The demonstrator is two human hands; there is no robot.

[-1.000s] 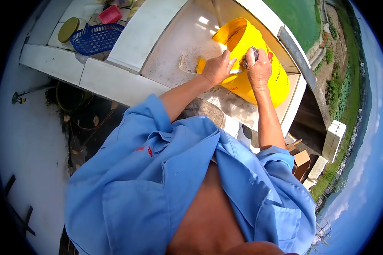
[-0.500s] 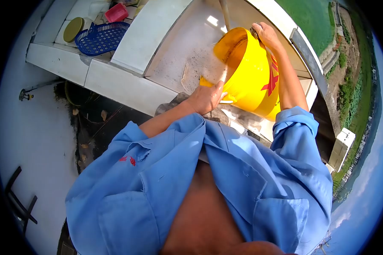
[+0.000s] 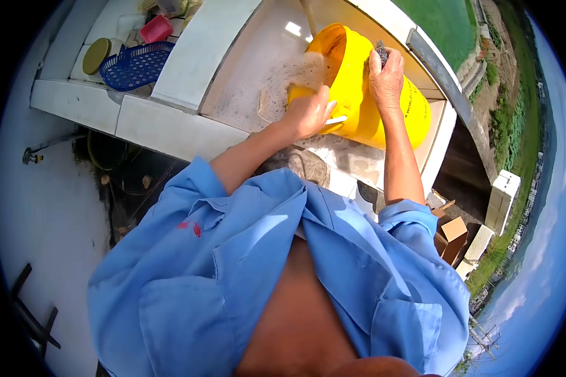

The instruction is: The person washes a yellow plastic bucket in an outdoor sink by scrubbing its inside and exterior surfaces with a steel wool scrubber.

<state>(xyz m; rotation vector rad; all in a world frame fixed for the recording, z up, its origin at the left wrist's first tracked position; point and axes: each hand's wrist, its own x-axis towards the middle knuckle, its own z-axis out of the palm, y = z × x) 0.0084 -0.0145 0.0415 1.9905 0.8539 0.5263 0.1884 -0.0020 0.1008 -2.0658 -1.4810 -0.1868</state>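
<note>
A yellow bucket (image 3: 358,94) lies on its side in a white tiled sink (image 3: 226,131), its mouth tipped toward the foamy water (image 3: 251,81). My left hand (image 3: 308,114) is closed on the bucket's rim, beside the white handle grip (image 3: 335,120). A dark grey scouring pad (image 3: 382,51) is pinched in my right hand (image 3: 388,78), which rests against the bucket's outer side. Printed lettering shows on the wall near the base. The inside is only partly visible.
A blue plastic basket (image 3: 135,68), a pink container (image 3: 156,29) and a gold-lidded jar (image 3: 96,56) stand on the left ledge. Grey cloth (image 3: 302,164) lies by the sink's front edge. Cardboard boxes (image 3: 453,232) are at lower right; a wall tap (image 3: 33,156) is far left.
The bucket has turned, bringing different lettering into view and hiding the red marking. My right hand has moved from its rim down onto the outer side. My left hand stays at the rim.
</note>
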